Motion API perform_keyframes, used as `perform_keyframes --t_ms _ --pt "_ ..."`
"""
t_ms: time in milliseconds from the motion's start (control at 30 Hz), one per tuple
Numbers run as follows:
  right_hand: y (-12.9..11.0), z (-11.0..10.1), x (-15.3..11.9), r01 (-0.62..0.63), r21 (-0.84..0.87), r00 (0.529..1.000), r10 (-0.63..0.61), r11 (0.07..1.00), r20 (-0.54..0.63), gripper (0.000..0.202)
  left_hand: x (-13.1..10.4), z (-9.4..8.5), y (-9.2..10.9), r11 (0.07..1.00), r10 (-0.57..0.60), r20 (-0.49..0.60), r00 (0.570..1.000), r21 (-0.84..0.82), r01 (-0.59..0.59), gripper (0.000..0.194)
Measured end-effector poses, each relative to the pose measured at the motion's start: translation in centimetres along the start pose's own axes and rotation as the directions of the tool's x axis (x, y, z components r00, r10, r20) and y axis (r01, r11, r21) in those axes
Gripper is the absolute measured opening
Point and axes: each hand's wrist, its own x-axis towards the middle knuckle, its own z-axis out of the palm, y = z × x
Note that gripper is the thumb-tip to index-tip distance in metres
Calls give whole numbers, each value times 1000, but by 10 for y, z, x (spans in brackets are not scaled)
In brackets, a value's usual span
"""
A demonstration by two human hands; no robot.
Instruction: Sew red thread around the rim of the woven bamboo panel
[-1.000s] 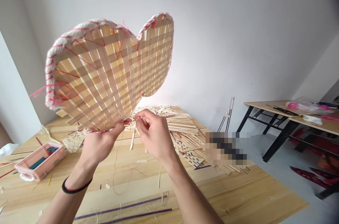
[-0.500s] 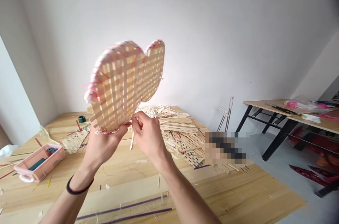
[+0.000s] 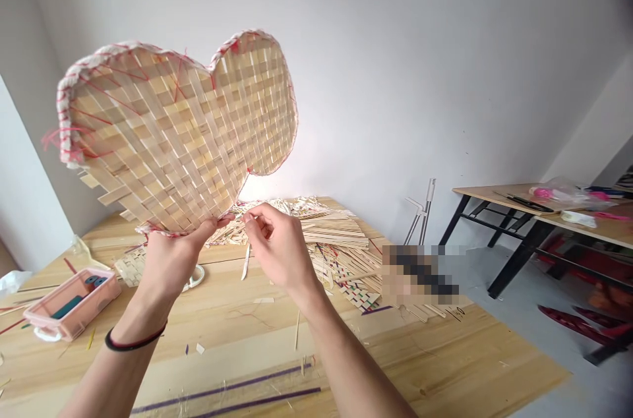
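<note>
A woven panel of flat pale strips, with two rounded lobes, is held up above the table. White cord borders much of it, bound on with red thread. Along the left side the strip ends stick out uncovered. My left hand grips the panel's lower edge, its thumb on the near face and its other fingers hidden. Just right of that edge, apart from it, my right hand is closed in a pinch. What lies between those fingertips is too small to make out.
Loose pale strips and a small woven piece with coloured strips cover the table's back. A pink basket with dark spools stands at left. Purple strips lie in front. Another table stands at right.
The panel has swung left and turned more face-on, carried by my left hand. My right hand has stayed nearly in place, so the gap between the hands has widened.
</note>
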Motion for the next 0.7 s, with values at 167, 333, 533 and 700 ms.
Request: perform_keyframes --t_ms 167,333,533,700 --pt "1 0 0 14 47 1000 -15 999 27 22 -1 2 3 1000 7 18 1000 -27 -6 27" --pt "1 -1 0 46 48 998 -48 998 35 22 -2 3 13 999 -27 36 999 -23 28 28" --pt "1 -1 0 82 48 996 -83 996 36 21 -2 1 7 999 39 -9 999 25 -39 23" --pt "1 0 0 90 46 995 -92 995 43 22 -4 2 9 992 -26 4 1000 120 25 30"
